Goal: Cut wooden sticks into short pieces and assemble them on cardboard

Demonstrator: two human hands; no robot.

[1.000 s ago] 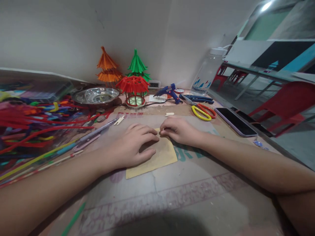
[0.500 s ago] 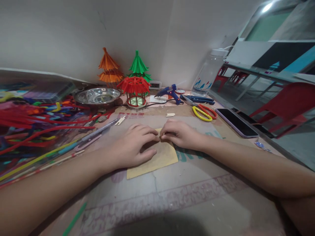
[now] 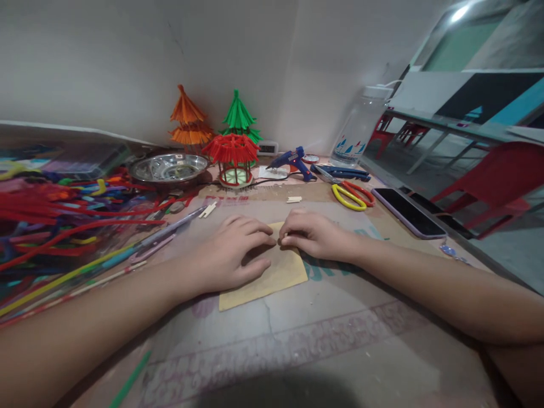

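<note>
A yellowish flat sheet [image 3: 272,277] lies on the covered table in front of me. My left hand [image 3: 238,252] rests on it palm down, its fingers stretched out and the thumb apart. Close by those fingertips, my right hand [image 3: 308,232] is closed in a pinch at the sheet's far right part. Whatever is in that pinch is too small and hidden to make out. Beyond the hands are two little groups of short pale sticks [image 3: 294,199].
Colourful pipe cleaners [image 3: 51,215] heap at left beside a metal bowl [image 3: 170,168]. Behind stand a red-roofed model [image 3: 233,150], a green one [image 3: 238,110] and an orange one [image 3: 187,113]. A glue gun [image 3: 293,161], scissors [image 3: 351,195], phone [image 3: 408,212] and bottle [image 3: 357,127] lie right.
My right hand has shifted very slightly right, away from the left fingertips, still pinched. The left hand stays in place on the sheet.
</note>
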